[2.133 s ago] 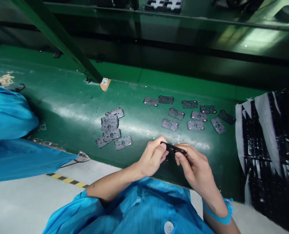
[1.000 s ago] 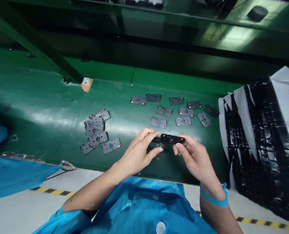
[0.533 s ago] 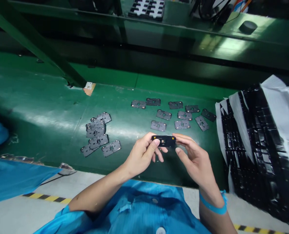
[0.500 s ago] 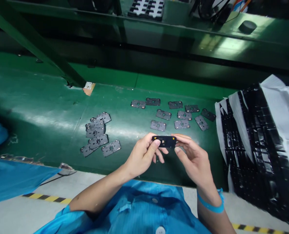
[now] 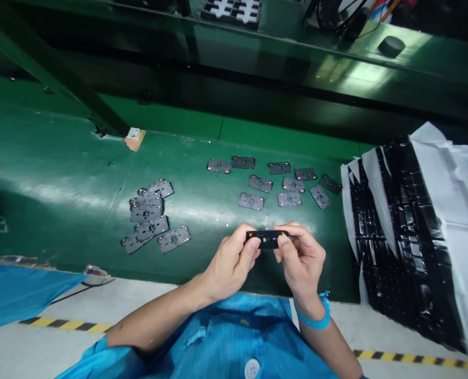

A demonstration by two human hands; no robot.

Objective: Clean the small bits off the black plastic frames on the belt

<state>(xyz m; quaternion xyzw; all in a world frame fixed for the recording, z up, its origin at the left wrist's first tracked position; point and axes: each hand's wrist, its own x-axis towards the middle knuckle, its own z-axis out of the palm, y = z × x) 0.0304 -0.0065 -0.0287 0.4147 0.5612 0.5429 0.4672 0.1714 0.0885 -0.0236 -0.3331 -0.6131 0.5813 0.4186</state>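
Observation:
A small black rectangular plate (image 5: 269, 239) with yellow marks at its upper corners is held level near the bench's front edge. My left hand (image 5: 234, 259) pinches its left end, thumb on top. At the right end my right hand (image 5: 301, 259) grips it between thumb and fingers. Beyond my hands, several similar dark plates lie spread out, the nearest being one grey plate (image 5: 251, 201). To the left, several more plates overlap in a loose pile (image 5: 146, 207), with a single plate (image 5: 174, 239) beside it.
Black trays wrapped in white sheeting (image 5: 405, 226) stand at the right. A green slanted post (image 5: 68, 84) meets the bench (image 5: 79, 210) at the left. On the raised shelf are a black-and-white tray (image 5: 234, 11) and a round black object (image 5: 391, 46). Blue cloth (image 5: 24, 295) shows at lower left.
My right thumb has moved onto the plate's right end and its fingers have closed around it. The plate is slightly lower, and the view has shifted a little.

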